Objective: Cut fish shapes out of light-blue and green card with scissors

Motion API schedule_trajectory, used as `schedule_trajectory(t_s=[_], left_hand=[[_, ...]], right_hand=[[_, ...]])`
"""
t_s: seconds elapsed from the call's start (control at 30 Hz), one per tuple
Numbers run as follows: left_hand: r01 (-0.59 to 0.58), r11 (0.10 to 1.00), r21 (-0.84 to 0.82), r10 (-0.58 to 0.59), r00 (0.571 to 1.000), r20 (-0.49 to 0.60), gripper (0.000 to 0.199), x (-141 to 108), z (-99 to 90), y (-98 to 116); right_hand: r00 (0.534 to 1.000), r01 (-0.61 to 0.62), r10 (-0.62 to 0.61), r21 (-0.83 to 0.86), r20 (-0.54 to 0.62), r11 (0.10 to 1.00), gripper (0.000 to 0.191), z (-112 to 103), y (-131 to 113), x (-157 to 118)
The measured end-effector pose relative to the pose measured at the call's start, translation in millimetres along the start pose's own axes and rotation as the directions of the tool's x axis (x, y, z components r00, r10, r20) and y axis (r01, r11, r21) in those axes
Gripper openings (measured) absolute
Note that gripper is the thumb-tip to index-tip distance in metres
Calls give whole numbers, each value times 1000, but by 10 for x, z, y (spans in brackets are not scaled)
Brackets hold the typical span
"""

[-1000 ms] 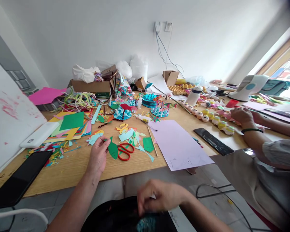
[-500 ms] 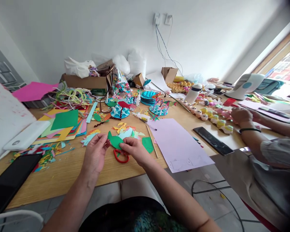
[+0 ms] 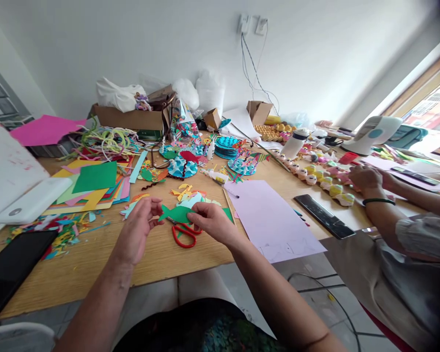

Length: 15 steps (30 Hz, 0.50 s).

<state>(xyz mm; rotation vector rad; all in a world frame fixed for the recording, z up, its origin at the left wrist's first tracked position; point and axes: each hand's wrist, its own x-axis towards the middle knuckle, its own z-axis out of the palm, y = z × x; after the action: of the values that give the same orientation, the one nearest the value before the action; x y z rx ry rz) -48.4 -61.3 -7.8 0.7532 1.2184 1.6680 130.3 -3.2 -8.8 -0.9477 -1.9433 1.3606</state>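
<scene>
A green paper fish (image 3: 176, 214) is pinched at its head end between the thumb and fingers of my right hand (image 3: 210, 222). Its forked tail points left, towards my left hand (image 3: 141, 227), whose fingers are curved and apart beside the tail with nothing gripped. Red-handled scissors (image 3: 184, 236) lie on the table just under the fish, their blades partly covered by it. A piece of green paper (image 3: 227, 213) shows behind my right hand. Behind the fish are paper scraps (image 3: 185, 193) in orange, pale blue and green.
A lilac sheet (image 3: 267, 215) with pencil drawings overhangs the table's front edge. Stacked coloured paper (image 3: 95, 177) and a black phone (image 3: 16, 271) are at left. Decorated blue paper plates (image 3: 182, 167) stand behind. On the right, a co-worker's hands (image 3: 366, 178) are near painted egg-carton pieces (image 3: 326, 182).
My left hand has let go of the fish's tail and drawn slightly left. The fish has turned flatter in my right hand, and more of the scissors shows.
</scene>
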Motion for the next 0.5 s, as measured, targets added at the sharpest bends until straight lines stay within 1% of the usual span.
schedule_trajectory(t_s=[0.07,0.1,0.17,0.23,0.37,0.5], left_hand=[[-26,988,151,17,998,66,30,-2,9,6],[-36,979,201,17,995,98,24,0,11,-5],[-53,972,230,22,991,135,20,4,8,-43],[-45,981,189,19,991,135,20,-3,4,-83],[37,999,32,-39,996,75,26,-41,16,-132],[49,994,-93,-49,999,2,31,-43,46,-159]], right_hand=[[999,40,-38,-88,25,995,23,-17,-51,8],[998,54,-51,-103,36,993,23,-26,-70,16],[997,56,-52,-62,51,997,23,-43,-91,37],[999,32,-34,60,37,998,23,-54,-87,58],[996,15,15,316,-93,949,29,-42,-29,55],[981,25,64,442,-184,896,31,5,8,-19]])
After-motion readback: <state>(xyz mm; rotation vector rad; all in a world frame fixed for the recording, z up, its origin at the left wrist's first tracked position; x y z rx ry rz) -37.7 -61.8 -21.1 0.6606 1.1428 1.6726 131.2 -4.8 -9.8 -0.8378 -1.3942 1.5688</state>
